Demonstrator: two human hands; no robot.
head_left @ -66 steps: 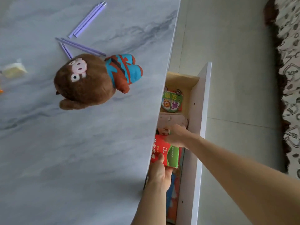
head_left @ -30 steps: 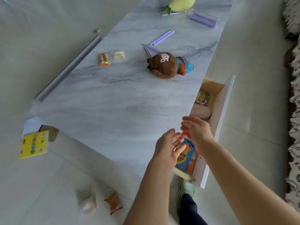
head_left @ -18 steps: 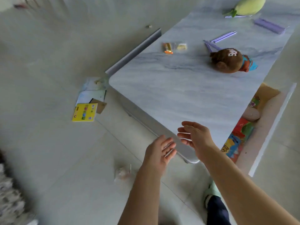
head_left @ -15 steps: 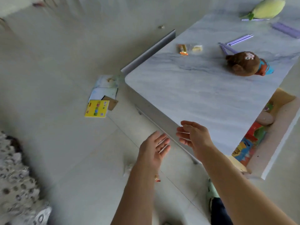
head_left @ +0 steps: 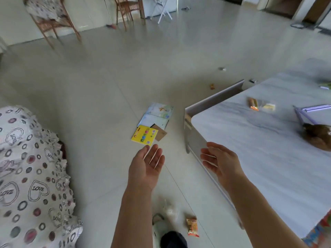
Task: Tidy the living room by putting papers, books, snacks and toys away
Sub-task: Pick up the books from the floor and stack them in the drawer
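Both hands empty, fingers straight and relaxed, held apart over the floor (head_left: 107,83). Left hand (head_left: 146,169) palm-up; yellow book (head_left: 144,136) lies on the floor just beyond its fingertips, overlapping a brown card (head_left: 161,134) and pale papers (head_left: 157,114). Right hand (head_left: 221,162) hovers at the near corner of the worktop (head_left: 268,158). Snack packet (head_left: 192,227) and clear bag (head_left: 170,210) on the floor below the hands. On the worktop: snacks (head_left: 253,104), brown plush toy (head_left: 318,135), both well right of the hands.
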